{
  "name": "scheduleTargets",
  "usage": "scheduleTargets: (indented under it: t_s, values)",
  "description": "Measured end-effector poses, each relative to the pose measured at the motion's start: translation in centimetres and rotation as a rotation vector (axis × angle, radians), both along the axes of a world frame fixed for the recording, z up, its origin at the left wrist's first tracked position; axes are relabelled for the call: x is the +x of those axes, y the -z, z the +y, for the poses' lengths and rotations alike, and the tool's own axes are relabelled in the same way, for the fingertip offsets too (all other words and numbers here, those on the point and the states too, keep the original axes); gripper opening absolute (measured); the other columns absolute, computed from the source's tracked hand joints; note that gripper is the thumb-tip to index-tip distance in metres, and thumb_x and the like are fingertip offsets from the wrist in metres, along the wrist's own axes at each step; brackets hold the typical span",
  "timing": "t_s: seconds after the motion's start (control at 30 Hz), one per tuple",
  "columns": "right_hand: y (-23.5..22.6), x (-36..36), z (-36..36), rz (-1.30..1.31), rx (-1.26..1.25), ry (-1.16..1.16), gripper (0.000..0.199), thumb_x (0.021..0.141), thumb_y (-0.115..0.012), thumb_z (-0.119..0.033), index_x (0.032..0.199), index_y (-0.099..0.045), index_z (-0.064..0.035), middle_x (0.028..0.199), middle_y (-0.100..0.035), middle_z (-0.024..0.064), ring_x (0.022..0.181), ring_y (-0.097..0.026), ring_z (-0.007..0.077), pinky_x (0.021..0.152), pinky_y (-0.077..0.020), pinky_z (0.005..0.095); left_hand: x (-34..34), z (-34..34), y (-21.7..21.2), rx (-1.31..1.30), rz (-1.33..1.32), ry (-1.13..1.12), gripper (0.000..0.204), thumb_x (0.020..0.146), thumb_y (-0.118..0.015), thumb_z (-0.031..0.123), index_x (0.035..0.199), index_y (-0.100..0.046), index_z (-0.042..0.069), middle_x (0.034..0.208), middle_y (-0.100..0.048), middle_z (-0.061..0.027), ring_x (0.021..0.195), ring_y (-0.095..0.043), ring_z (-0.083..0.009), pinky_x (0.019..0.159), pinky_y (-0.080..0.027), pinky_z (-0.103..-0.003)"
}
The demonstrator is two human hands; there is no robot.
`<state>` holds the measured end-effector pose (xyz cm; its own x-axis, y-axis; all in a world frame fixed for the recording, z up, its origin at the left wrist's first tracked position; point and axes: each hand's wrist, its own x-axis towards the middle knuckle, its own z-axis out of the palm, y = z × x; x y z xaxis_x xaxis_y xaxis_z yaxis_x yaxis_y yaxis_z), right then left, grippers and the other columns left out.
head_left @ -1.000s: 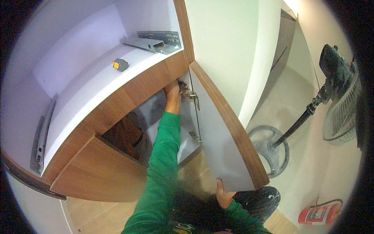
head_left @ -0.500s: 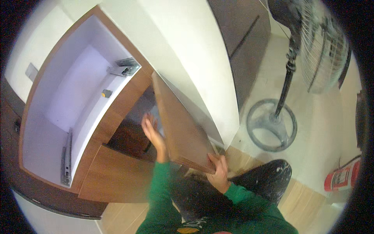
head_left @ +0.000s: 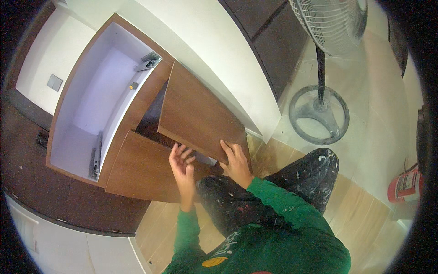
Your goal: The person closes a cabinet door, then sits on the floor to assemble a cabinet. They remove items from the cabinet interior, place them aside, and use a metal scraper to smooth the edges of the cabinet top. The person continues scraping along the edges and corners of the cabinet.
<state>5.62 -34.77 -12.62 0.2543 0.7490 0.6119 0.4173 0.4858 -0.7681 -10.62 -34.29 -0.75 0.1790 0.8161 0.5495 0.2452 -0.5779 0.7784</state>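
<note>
Here the right hand (head_left: 236, 160) gripped the lower edge of the brown cabinet door (head_left: 198, 116), fingers curled over it, while the left hand (head_left: 181, 160) hovered just beside that edge, fingers spread and holding nothing. The door hung in front of the dark opening (head_left: 150, 119) under the white compartment (head_left: 98, 98). Steadying it with both hands, level with the flat neighbouring panel (head_left: 141, 171), would likely serve best. The wood grain looked smooth and matte; metal drawer rails (head_left: 95, 155) gleamed inside.
</note>
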Motion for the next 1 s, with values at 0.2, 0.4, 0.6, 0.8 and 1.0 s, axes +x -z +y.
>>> scheduleTargets:
  t_s: [0.2,0.4,0.6,0.8,1.0]
  values:
    - [0.3,-1.2,0.1,-0.031,-0.062,-0.002,0.094,0.073,-0.085,-0.010,0.155,-0.039,-0.0103,0.132,-0.051,0.0179,0.121,-0.051,0.0382,0.104,-0.0457,0.0449,3.0,1.0,-1.9,-0.013,0.166,-0.106,0.084,0.090,-0.079,0.028,0.153,-0.028,0.003,0.143,-0.047,-0.0179,0.122,-0.053,-0.0271,0.100,-0.047,-0.039]
    - [0.4,-0.6,0.0,-0.066,0.008,-0.051,0.089,0.077,-0.083,-0.017,0.154,-0.039,-0.0073,0.136,-0.051,0.0168,0.123,-0.051,0.0380,0.106,-0.0449,0.0467,4.3,2.2,-0.4,0.114,0.278,-0.223,0.044,0.094,-0.074,0.020,0.124,-0.055,-0.006,0.117,-0.065,-0.0193,0.105,-0.062,-0.0298,0.091,-0.049,-0.042]
    - [2.4,-0.2,-0.1,-0.054,0.045,-0.118,0.081,0.083,-0.082,-0.025,0.152,-0.043,-0.0090,0.138,-0.049,0.0174,0.124,-0.052,0.0379,0.106,-0.0460,0.0467,2.3,2.4,0.3,0.052,0.355,-0.323,0.029,0.098,-0.068,0.017,0.113,-0.060,-0.007,0.104,-0.068,-0.0168,0.093,-0.062,-0.0244,0.086,-0.049,-0.038]
    - [7.6,0.7,0.7,0.186,-0.231,-0.160,0.069,0.088,-0.078,-0.034,0.146,-0.049,-0.0097,0.134,-0.051,0.0201,0.122,-0.053,0.0411,0.101,-0.0478,0.0479,0.0,3.1,0.0,0.034,0.347,-0.406,0.033,0.097,-0.073,0.027,0.091,-0.054,0.001,0.081,-0.052,-0.0001,0.074,-0.044,-0.0112,0.064,-0.040,-0.030]
    - [11.3,2.2,2.7,0.303,-0.290,-0.054,0.047,0.090,-0.075,-0.025,0.130,-0.059,-0.0058,0.122,-0.060,0.0177,0.115,-0.060,0.0378,0.098,-0.0496,0.0449,-3.4,5.1,-0.1,-0.070,0.338,-0.363,0.029,0.101,-0.069,0.026,0.094,-0.051,0.003,0.085,-0.050,0.0005,0.075,-0.044,-0.0090,0.063,-0.039,-0.029]
